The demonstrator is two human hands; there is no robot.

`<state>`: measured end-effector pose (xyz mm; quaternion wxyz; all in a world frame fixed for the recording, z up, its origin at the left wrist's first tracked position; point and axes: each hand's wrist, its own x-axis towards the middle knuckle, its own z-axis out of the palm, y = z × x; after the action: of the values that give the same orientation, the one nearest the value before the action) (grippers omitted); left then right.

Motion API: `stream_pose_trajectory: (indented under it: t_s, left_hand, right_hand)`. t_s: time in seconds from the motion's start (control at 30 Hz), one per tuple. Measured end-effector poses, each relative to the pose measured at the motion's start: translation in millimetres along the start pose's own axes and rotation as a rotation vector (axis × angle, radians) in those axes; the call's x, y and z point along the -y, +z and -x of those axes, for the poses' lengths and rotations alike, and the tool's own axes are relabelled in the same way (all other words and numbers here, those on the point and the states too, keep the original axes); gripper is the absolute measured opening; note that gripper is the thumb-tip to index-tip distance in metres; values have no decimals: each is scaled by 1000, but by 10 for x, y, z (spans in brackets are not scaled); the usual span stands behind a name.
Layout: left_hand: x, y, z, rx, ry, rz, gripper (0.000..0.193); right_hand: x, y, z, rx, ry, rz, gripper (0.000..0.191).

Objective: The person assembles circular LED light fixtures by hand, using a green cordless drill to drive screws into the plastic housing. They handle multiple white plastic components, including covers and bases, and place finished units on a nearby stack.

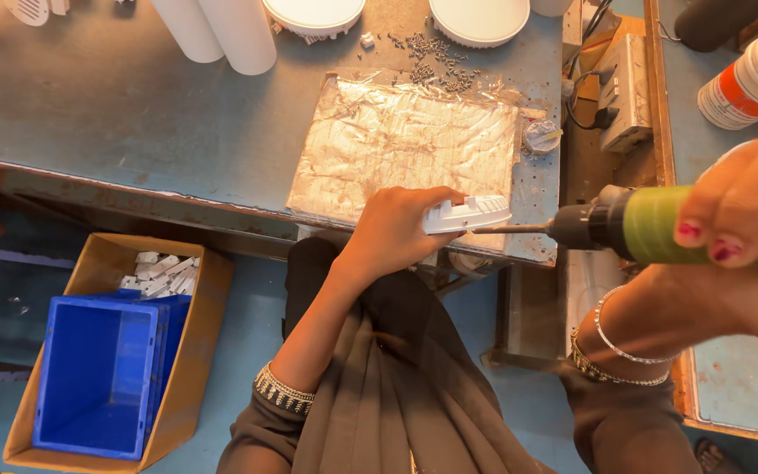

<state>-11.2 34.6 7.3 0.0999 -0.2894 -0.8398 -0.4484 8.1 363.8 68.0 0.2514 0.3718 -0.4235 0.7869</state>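
Observation:
My left hand (394,230) grips a white round plastic housing (468,213) on its edge at the front rim of the workbench. My right hand (741,206) holds a green electric screwdriver (651,226) level, and its thin bit (509,230) points left into the side of the housing. Both sit just in front of a foil-covered pad (405,149) on the grey bench top (133,114). Bangles are on both wrists.
Loose dark screws (436,60) lie behind the pad. White round housings (479,19) and white tubes (240,32) stand at the far edge. A cardboard box (208,307) on the floor holds a blue crate (98,373) and small white parts. A white-and-orange bottle (752,83) lies at the right.

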Motion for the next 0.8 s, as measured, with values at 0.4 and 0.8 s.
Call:
stream_pose_trajectory:
  t_s: [0.4,0.8]
  left_hand:
    - [32,5,26,2,7,4,35]
    - [43,-27,10,4,18,32,34]
  right_hand:
    - [-134,215,-274,173,87,79,29]
    - [-243,178,-214,172,87,84,38]
